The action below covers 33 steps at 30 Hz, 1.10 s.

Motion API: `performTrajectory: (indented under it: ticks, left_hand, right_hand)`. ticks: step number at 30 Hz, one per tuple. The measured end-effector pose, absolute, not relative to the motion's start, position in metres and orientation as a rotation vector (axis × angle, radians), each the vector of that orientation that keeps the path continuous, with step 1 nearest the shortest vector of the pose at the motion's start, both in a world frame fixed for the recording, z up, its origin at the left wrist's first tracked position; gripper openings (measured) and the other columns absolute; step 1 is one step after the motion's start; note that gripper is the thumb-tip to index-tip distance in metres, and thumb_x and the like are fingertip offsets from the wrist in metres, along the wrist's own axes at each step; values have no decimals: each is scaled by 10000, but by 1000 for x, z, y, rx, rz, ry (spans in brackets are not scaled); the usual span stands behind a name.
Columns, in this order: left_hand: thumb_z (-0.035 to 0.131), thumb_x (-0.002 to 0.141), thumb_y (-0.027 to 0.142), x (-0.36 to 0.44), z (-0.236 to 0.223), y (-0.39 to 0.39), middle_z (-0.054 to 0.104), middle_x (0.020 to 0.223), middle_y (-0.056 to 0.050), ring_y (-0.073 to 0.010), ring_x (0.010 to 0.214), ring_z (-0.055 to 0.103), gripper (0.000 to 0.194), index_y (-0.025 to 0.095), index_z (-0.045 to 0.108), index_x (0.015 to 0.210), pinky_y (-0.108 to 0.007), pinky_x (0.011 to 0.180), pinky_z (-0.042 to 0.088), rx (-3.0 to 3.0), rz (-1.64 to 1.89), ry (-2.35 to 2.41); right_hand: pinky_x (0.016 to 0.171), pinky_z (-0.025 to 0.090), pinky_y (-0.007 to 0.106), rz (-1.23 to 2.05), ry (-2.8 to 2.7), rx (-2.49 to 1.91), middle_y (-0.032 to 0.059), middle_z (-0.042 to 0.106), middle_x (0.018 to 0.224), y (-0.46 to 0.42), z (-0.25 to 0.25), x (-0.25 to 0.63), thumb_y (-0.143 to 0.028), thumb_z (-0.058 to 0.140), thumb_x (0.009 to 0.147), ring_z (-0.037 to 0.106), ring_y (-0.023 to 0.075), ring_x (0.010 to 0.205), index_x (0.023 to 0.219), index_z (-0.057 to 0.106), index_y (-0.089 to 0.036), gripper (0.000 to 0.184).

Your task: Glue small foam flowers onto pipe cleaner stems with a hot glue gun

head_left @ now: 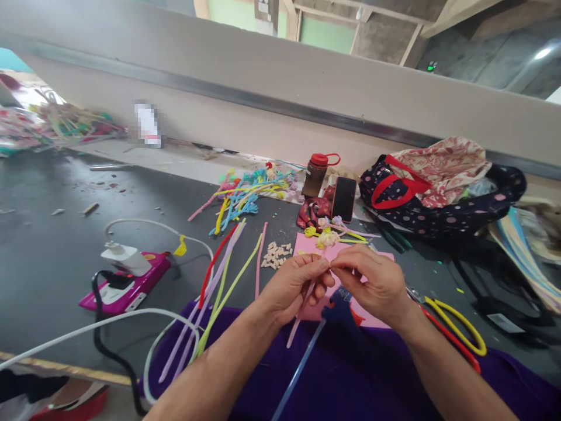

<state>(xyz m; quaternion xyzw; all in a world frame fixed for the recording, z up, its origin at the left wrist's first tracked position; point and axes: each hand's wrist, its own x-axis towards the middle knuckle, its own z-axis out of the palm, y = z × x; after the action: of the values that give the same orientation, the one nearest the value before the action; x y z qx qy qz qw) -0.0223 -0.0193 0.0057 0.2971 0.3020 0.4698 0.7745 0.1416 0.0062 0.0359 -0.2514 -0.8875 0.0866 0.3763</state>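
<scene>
My left hand (302,283) is closed around a pink fuzzy craft stem (298,323), which slants down below my fingers. A cream flower (328,237) shows just above the fingertips, seemingly at the stem's upper end. The fingers of my right hand (372,278) are pinched together against my left thumb; whatever lies between them is too small to make out. Beneath both hands lies a pink sheet (381,318). A dark blue glue gun (339,307) rests partly under my right hand, a translucent glue stick (302,367) reaching out from its back.
Scissors (458,327) with yellow and red handles lie right. Left are loose fuzzy stems (225,263), small cream pieces (276,255) and a magenta power strip (131,286) with cables. Behind stand a bottle (314,178), a phone (344,199), a dotted bag (442,216) and colourful finished stems (249,196).
</scene>
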Motion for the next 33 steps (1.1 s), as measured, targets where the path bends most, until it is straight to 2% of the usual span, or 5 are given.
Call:
performTrajectory:
  ticks: [7, 14, 19, 27, 33]
  left_hand:
    - [632, 732, 323, -21, 4, -18, 595, 568, 1, -36, 370, 472, 216, 118, 571, 701, -132, 323, 321, 662, 1039, 666]
    - [623, 738, 337, -20, 1, -17, 602, 600, -10, -23, 385, 463, 225, 116, 591, 714, -121, 332, 293, 782, 1096, 751]
    - [611, 733, 365, -20, 4, -18, 615, 608, -31, -31, 378, 450, 267, 107, 632, 799, -131, 304, 232, 886, 1060, 877]
    - [615, 720, 357, -20, 6, -21, 627, 601, -27, -22, 348, 386, 244, 121, 650, 770, -153, 325, 207, 1000, 1010, 985]
    - [592, 735, 316, -19, 10, -22, 610, 553, -16, -24, 337, 365, 191, 129, 632, 729, -155, 339, 216, 1019, 974, 1002]
  right_hand:
    - [648, 500, 257, 184, -2313, -645, 55, 640, 863, 8, 33, 141, -136, 506, 813, 601, 145, 790, 902, 589, -200, 137]
    - [640, 465, 261, 4, -2398, -649, 47, 626, 805, 14, 38, 148, -172, 474, 834, 587, 146, 745, 835, 563, -186, 90]
    - [626, 452, 243, 47, -2382, -720, 42, 615, 817, 18, 59, 166, -192, 473, 849, 578, 140, 750, 845, 565, -196, 92]
    - [616, 447, 229, 164, -2343, -797, 16, 584, 763, 17, 65, 173, -166, 507, 819, 545, 116, 668, 803, 564, -194, 66]
    - [689, 457, 267, 247, -2327, -734, 33, 604, 836, 18, 61, 166, -143, 508, 817, 565, 140, 778, 822, 570, -192, 79]
